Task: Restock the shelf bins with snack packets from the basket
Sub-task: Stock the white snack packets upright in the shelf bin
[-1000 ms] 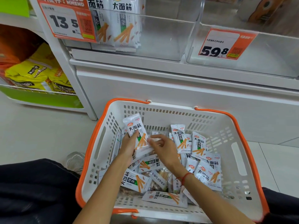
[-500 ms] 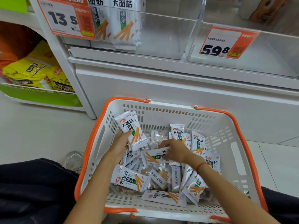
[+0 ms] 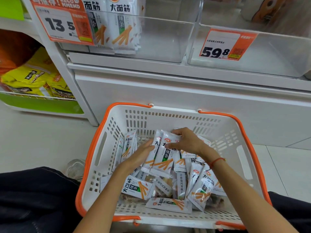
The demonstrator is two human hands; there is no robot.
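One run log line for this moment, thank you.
both hands gather white snack packets | left hand beside | right hand grips top | inside white orange-rimmed basket

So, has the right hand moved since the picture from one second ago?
Yes. The right hand has gone up toward the far wall of the basket and now grips the top of the packets there, with the left hand beside them.

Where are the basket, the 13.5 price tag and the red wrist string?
basket [image 3: 170, 117], head view, far white wall.
13.5 price tag [image 3: 57, 25], head view, on the black digits.
red wrist string [image 3: 217, 160], head view, across the right wrist.
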